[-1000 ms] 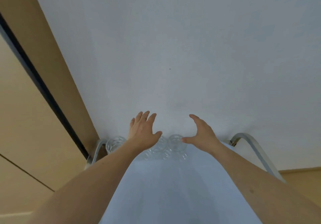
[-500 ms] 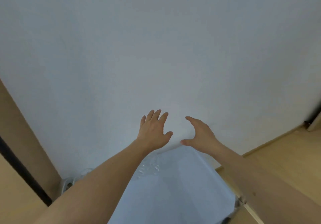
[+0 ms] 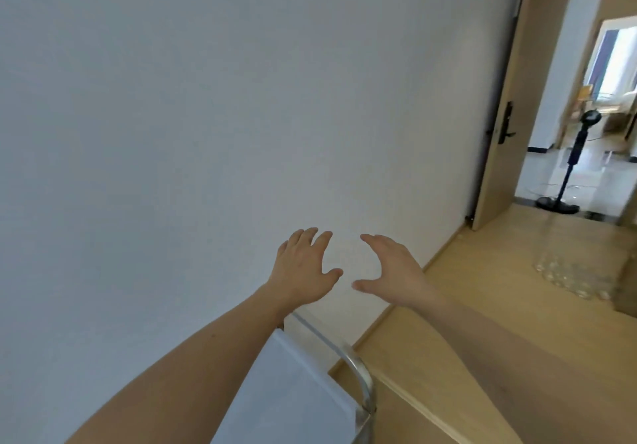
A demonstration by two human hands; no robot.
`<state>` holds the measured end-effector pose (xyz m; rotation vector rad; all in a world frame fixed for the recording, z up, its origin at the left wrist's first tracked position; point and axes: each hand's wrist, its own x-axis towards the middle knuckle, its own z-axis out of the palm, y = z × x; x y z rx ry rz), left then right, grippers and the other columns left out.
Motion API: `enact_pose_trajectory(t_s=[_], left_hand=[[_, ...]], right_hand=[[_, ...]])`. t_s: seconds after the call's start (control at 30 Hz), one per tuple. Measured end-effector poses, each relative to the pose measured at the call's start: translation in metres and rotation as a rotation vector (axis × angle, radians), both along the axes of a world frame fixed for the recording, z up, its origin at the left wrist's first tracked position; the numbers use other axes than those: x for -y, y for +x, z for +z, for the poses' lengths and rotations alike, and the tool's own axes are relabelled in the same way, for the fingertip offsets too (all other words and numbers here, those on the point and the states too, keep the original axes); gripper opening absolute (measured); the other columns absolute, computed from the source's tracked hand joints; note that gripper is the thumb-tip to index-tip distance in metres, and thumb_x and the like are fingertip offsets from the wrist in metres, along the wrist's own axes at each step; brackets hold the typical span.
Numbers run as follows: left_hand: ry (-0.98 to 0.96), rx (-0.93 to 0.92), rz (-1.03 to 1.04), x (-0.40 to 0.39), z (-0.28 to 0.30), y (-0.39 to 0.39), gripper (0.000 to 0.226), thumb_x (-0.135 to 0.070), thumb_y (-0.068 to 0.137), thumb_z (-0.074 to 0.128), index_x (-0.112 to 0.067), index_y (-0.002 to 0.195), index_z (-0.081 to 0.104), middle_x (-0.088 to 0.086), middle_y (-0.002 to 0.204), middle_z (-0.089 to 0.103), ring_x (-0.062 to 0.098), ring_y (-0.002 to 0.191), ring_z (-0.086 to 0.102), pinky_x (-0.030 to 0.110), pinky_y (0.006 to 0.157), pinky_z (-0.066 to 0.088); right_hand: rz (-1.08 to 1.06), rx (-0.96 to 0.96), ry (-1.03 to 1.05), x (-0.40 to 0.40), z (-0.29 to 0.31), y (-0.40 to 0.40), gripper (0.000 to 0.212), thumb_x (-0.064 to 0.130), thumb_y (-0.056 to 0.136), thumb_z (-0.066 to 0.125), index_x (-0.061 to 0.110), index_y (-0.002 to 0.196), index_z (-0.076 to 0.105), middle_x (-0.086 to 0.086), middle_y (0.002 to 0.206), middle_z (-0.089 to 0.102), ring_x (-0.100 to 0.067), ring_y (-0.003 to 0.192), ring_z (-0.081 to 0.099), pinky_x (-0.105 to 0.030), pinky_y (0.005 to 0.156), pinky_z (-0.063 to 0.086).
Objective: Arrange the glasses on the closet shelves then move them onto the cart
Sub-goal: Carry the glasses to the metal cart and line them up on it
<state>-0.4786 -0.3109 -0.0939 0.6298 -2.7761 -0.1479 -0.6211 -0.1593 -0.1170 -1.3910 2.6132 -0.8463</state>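
Note:
My left hand (image 3: 303, 267) and my right hand (image 3: 393, 271) are raised side by side in front of the white wall, fingers spread and holding nothing. Below them lies the cart's white top (image 3: 286, 392), with its metal handle rail (image 3: 358, 371) curving along the right edge. A cluster of clear glasses (image 3: 572, 273) shows at the right, on a surface I cannot make out. The cart's far end is out of view.
A white wall (image 3: 206, 116) fills most of the view. A wooden floor (image 3: 499, 288) runs to the right toward an open wooden door (image 3: 506, 116). Beyond the doorway stands a black floor fan (image 3: 572, 164).
The view has swung to the right: the glasses on the cart have left the view, and the door, the floor and the glasses at the right have come in. Both hands stay spread and hold nothing.

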Motion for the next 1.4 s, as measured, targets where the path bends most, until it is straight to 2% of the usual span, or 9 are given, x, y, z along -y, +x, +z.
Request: enact_pose_trajectory(t_s=[0.23,0.43,0.6,0.77,0.9,1.07,1.4], left_hand=[[-0.005,0.043,-0.182,-0.089,-0.001,-0.135,0.079,-0.056,0.095,0.054,-0.023,0.160,0.022,0.008,0.166,0.021,0.027,0.154,0.014,0.046,0.123,0.020],[0.025,0.051,-0.331,-0.170,-0.001,-0.246,0.080,-0.056,0.093,0.056,-0.024,0.159,0.024,0.007,0.165,0.024,0.025,0.153,0.018,0.044,0.122,0.022],[0.043,0.071,-0.452,-0.230,-0.010,-0.320,0.081,-0.056,0.092,0.058,-0.024,0.159,0.025,0.007,0.164,0.026,0.025,0.151,0.021,0.041,0.122,0.024],[0.038,0.138,-0.592,-0.279,-0.029,-0.375,0.080,-0.058,0.092,0.057,-0.025,0.158,0.025,0.008,0.163,0.027,0.026,0.149,0.024,0.042,0.121,0.026],[0.024,0.192,-0.686,-0.301,-0.044,-0.415,0.079,-0.056,0.093,0.057,-0.025,0.158,0.025,0.008,0.164,0.026,0.027,0.150,0.022,0.046,0.121,0.026],[0.042,0.202,-0.803,-0.309,-0.052,-0.472,0.075,-0.053,0.094,0.058,-0.023,0.157,0.029,0.008,0.160,0.032,0.028,0.146,0.028,0.045,0.116,0.033],[0.153,0.219,-0.955,-0.278,-0.047,-0.578,0.068,-0.049,0.093,0.061,-0.021,0.152,0.041,0.007,0.154,0.040,0.028,0.141,0.036,0.043,0.114,0.037]], right_hand=[[-0.170,0.026,-0.021,-0.107,-0.004,-0.109,0.100,0.055,0.078,0.077,0.033,0.158,0.022,0.001,0.165,0.022,-0.021,0.152,0.017,-0.042,0.121,0.026],[-0.335,0.018,0.025,-0.208,-0.005,-0.189,0.099,0.053,0.078,0.077,0.030,0.158,0.024,0.002,0.162,0.028,-0.025,0.147,0.026,-0.039,0.118,0.030],[-0.472,0.035,0.074,-0.279,-0.010,-0.235,0.100,0.053,0.079,0.077,0.029,0.159,0.022,-0.004,0.164,0.024,-0.027,0.150,0.023,-0.039,0.121,0.025],[-0.624,0.067,0.109,-0.329,-0.025,-0.268,0.094,0.054,0.083,0.074,0.029,0.159,0.024,-0.004,0.164,0.026,-0.029,0.148,0.027,-0.041,0.119,0.029],[-0.742,0.115,0.177,-0.352,-0.035,-0.285,0.085,0.050,0.087,0.071,0.028,0.157,0.028,-0.003,0.161,0.031,-0.030,0.145,0.032,-0.044,0.115,0.035],[-0.862,0.102,0.202,-0.363,-0.041,-0.313,0.079,0.047,0.090,0.069,0.023,0.155,0.031,-0.003,0.157,0.037,-0.028,0.141,0.038,-0.042,0.112,0.040],[-1.016,0.115,0.232,-0.324,-0.024,-0.379,0.071,0.046,0.091,0.067,0.024,0.152,0.038,0.000,0.153,0.045,-0.021,0.135,0.048,-0.036,0.107,0.046]])
